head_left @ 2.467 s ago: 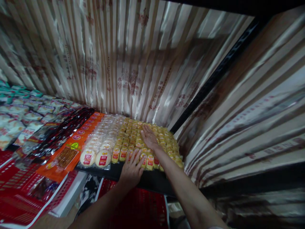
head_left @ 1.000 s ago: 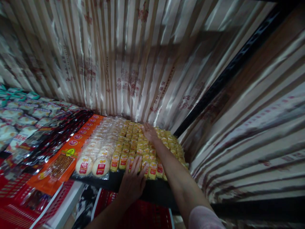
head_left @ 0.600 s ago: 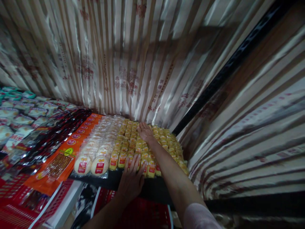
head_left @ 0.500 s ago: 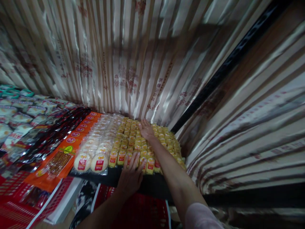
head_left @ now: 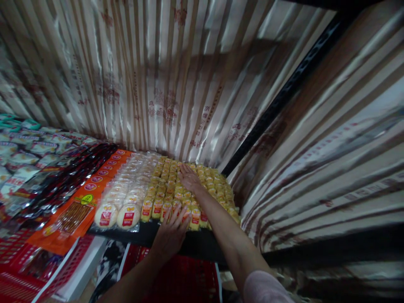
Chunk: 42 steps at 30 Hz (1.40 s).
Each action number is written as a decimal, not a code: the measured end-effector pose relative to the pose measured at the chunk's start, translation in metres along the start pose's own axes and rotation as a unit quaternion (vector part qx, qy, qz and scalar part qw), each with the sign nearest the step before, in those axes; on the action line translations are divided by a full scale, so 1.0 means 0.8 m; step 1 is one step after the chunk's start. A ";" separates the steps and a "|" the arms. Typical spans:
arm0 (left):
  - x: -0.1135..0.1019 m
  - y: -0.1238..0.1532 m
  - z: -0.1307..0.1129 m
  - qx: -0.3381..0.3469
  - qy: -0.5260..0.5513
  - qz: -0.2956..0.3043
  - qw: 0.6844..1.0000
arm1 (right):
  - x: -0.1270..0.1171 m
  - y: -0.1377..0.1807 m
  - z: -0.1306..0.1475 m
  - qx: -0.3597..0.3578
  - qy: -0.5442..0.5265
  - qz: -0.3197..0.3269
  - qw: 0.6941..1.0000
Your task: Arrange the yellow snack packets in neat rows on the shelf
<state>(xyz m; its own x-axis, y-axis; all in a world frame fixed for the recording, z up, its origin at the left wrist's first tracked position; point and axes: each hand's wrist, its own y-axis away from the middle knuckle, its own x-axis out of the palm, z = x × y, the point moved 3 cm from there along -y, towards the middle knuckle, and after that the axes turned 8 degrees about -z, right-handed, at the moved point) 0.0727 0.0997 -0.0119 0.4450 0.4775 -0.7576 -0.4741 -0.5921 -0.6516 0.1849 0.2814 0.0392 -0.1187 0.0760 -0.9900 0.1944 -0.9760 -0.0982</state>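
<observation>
Yellow snack packets (head_left: 170, 187) stand in close rows at the right end of a black shelf (head_left: 202, 244). From the far left come white packets (head_left: 41, 147), then dark glossy packets (head_left: 72, 172), with a red basket (head_left: 14, 252) lower down in front. Next is a row of orange bags (head_left: 105, 172), the foremost showing brown sticks. Two columns of round pale crackers (head_left: 128, 216) in clear wrap follow, just beside the yellow ones. The left hand (head_left: 170, 229) has its fingers spread over the front yellow packets, its grip released; a second red basket (head_left: 186, 271) sits below. Farther back, the right hand (head_left: 190, 179) lies palm down on their tops, fingers nearly straight, its grip also released. A black post (head_left: 277, 109) slants up at the right, with striped sheeting (head_left: 170, 71) behind everything.
</observation>
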 end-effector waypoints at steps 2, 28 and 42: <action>0.000 0.000 0.000 0.000 0.001 0.001 1.000 | 0.002 0.000 -0.001 0.012 -0.004 0.000 1.000; 0.001 0.000 0.000 -0.006 0.015 0.007 1.000 | -0.001 -0.010 -0.025 0.129 0.009 -0.013 0.992; 0.010 0.003 0.002 -0.003 0.002 0.026 1.000 | -0.002 0.013 0.003 0.066 -0.034 0.011 0.997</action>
<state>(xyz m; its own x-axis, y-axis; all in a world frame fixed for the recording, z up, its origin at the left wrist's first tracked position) 0.0738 0.1029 -0.0194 0.4232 0.4429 -0.7904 -0.4915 -0.6206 -0.6109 0.1844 0.2705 0.0398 -0.1818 0.0443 -0.9823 0.0693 -0.9959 -0.0577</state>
